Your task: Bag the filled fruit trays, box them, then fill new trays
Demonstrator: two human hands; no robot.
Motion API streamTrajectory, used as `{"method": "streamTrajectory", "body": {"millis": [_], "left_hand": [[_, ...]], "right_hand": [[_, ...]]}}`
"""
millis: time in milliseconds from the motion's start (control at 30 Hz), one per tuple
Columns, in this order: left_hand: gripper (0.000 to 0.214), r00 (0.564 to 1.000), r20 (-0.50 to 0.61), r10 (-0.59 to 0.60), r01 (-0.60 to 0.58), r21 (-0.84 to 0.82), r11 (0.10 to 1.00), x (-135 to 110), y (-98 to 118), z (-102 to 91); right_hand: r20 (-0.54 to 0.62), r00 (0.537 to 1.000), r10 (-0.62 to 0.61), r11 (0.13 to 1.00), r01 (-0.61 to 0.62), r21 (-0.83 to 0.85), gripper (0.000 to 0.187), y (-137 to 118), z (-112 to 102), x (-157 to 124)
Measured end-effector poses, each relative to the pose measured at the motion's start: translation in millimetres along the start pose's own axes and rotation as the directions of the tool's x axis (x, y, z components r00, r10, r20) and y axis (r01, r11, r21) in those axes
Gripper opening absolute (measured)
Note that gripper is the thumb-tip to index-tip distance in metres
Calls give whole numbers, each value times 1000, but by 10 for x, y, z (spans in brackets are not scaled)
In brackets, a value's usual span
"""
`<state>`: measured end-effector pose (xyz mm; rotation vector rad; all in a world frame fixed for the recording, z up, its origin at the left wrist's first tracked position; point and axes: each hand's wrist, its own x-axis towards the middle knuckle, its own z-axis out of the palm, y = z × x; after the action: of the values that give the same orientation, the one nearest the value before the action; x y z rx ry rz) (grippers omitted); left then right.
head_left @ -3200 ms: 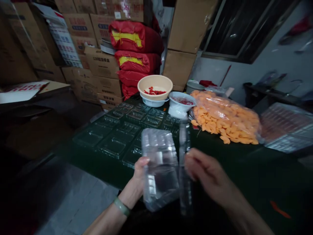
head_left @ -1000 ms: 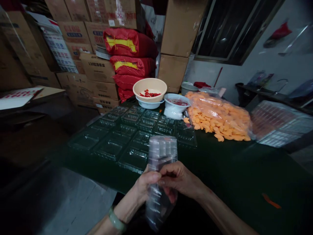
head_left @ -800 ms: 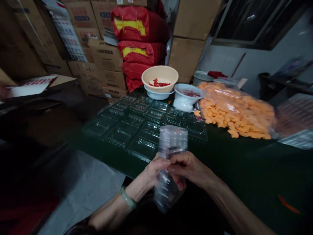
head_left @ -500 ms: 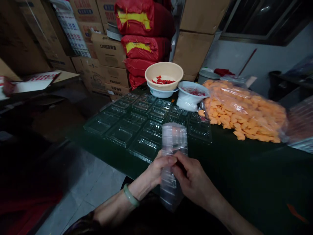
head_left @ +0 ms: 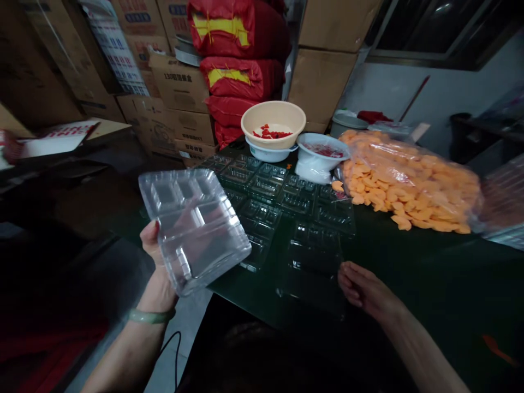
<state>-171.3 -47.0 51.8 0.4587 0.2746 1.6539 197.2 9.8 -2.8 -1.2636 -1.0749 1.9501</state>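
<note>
clear tray stack [head_left: 194, 229] gripped by raised left hand [head_left: 158, 273] fingers; right hand [head_left: 362, 289] fingers half-curled, empty

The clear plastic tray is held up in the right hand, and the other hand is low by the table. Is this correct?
No. The head view shows the clear plastic tray held up in the left hand; the right hand is low by the table.

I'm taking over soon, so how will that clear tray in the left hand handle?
Probably light: the left hand holds the clear compartment tray up by one edge alone. Its thin glossy walls look likely to flex and slip. Flat-bottomed, it should not roll.
</note>
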Motion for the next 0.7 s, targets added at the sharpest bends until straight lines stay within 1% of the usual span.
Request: {"method": "streamTrajectory", "body": {"millis": [67,167,267,300,333,367,400,433,467,500,533,567,633,700], "left_hand": [[67,1000,22,-8,8,-6,1000,-22,-17,5],[67,999,27,-21,21,-9,1000,-34,-119,12],[66,996,14,-91,92,-29,995,-40,-239,19],[66,992,15,-122,122,-37,992,-44,-281,27],[65,989,21,-149,150,-43,988,-49,-326,39],[63,984,35,-174,176,-46,983,-54,-377,57],[60,979,52,-196,198,-43,979,-61,-438,81],[56,973,63,-221,223,-34,974,-67,-512,113],[50,966,71,-249,250,-19,968,-74,-599,153],[45,957,72,-280,281,1,960,-81,-701,200],[41,946,68,-316,315,28,949,-89,-815,254],[36,936,63,-347,344,55,937,-97,-936,312],[28,916,72,-394,388,89,917,-117,-1179,434],[22,905,101,-414,405,92,909,-140,-1379,540]], "right_hand": [[-22,999,40,999,-41,-15,34,9,37,133],[-68,993,96,993,-101,-69,33,-69,133,275],[-114,983,142,977,-158,-146,27,-117,152,373],[-139,979,149,966,-174,-192,25,-124,144,382],[-189,973,131,950,-178,-257,23,-133,141,368],[-260,963,73,927,-161,-337,22,-148,152,325],[-330,944,-31,896,-119,-427,21,-173,185,252],[-374,911,-174,856,-48,-514,21,-209,249,147],[-375,869,-324,807,47,-588,22,-255,347,17],[-338,826,-451,754,151,-639,23,-306,475,-128],[-261,803,-535,710,260,-654,24,-358,628,-277],[-176,807,-563,688,340,-641,23,-406,793,-415],[45,860,-508,672,428,-604,20,-477,1098,-612],[184,889,-420,697,445,-562,24,-507,1285,-673]]}}
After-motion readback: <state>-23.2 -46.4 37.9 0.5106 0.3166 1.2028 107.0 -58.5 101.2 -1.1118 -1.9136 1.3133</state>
